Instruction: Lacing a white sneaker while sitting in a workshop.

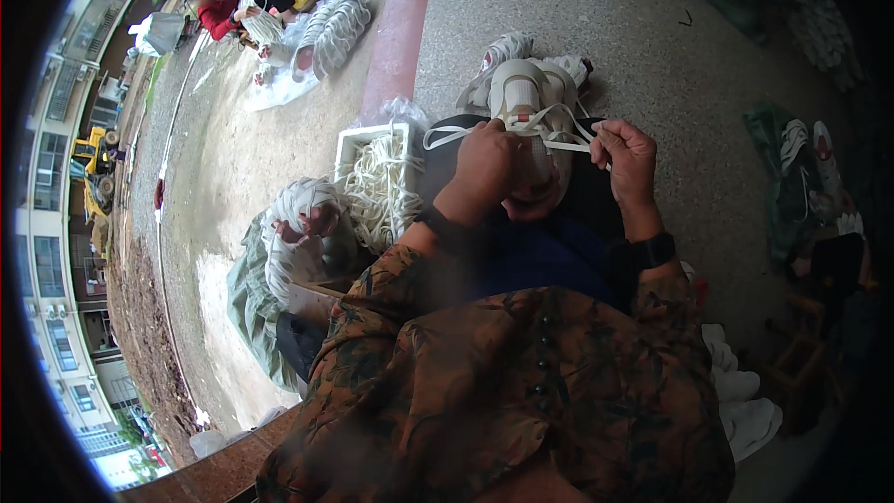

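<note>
A white and beige sneaker (518, 84) rests on my lap, its toe pointing away from me. My left hand (486, 166) is closed over the shoe's left side, around the white lace; a loop of lace sticks out to its left. On the right, my right hand (626, 156) pinches the other stretch of the shoelace (566, 144), which runs from the shoe's eyelets to my fingertips. Part of the shoe's opening is behind my left hand. More sneakers (507, 47) lie just beyond it.
Left of my knee stands a white box (346, 168) full of white laces (377, 186). Nearby is a bundle of sneakers (303, 224) on a green sack (250, 303). More shoes (740, 401) lie at right. Far left, a person in red (219, 2) sits beside stacked shoes (340, 37).
</note>
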Demonstrator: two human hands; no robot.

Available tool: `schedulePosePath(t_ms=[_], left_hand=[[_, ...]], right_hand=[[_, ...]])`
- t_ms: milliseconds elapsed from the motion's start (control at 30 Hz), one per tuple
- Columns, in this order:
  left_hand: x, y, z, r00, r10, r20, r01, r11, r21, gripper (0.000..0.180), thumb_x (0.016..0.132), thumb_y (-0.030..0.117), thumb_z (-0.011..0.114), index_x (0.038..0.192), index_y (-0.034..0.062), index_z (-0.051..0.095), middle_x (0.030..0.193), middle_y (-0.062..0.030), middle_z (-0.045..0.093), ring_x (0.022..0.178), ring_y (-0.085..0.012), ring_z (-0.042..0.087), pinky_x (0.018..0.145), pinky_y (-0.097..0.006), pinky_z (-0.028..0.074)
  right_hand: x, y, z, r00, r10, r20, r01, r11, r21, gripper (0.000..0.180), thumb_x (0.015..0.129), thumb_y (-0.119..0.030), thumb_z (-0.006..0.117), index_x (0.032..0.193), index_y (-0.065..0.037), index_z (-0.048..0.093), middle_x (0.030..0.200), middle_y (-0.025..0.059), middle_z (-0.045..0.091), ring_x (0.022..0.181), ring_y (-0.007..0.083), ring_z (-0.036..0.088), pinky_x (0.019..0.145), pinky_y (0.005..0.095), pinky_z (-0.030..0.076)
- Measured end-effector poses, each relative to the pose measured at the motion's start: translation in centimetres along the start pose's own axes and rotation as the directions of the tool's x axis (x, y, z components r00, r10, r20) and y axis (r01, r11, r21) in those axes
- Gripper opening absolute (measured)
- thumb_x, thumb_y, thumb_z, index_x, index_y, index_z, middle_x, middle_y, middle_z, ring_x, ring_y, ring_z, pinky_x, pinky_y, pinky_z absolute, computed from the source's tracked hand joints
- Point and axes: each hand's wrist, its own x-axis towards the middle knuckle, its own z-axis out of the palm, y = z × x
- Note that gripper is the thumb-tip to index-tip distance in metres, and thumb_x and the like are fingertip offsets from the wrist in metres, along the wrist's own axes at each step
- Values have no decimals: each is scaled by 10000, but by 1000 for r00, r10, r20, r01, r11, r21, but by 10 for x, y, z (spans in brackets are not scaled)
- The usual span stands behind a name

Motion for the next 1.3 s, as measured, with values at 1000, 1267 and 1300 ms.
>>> schedulePosePath(t_ms=[1000,1267,1300], left_hand=[[-1,-26,29,979,-138,-149,20,794,-608,79,724,84,661,781,29,664,818,-75,590,802,-234,593,718,-323,495],[-3,-23,30,969,-173,-179,8,741,-672,73,747,77,676,795,24,662,823,-94,578,785,-246,595,712,-326,484],[-3,-24,30,969,-167,-181,10,761,-648,74,749,76,677,806,30,668,826,-97,580,784,-253,596,708,-330,484]], right_hand=[[8,21,33,960,-115,254,140,987,-82,94,882,-36,564,837,19,626,624,11,575,557,46,503,506,207,387],[24,35,56,966,-38,256,134,919,-370,114,827,-40,596,749,40,616,592,43,567,539,91,537,550,276,455],[24,35,56,973,33,229,22,972,-233,113,831,-37,588,749,36,615,593,27,564,539,82,534,536,264,452]])
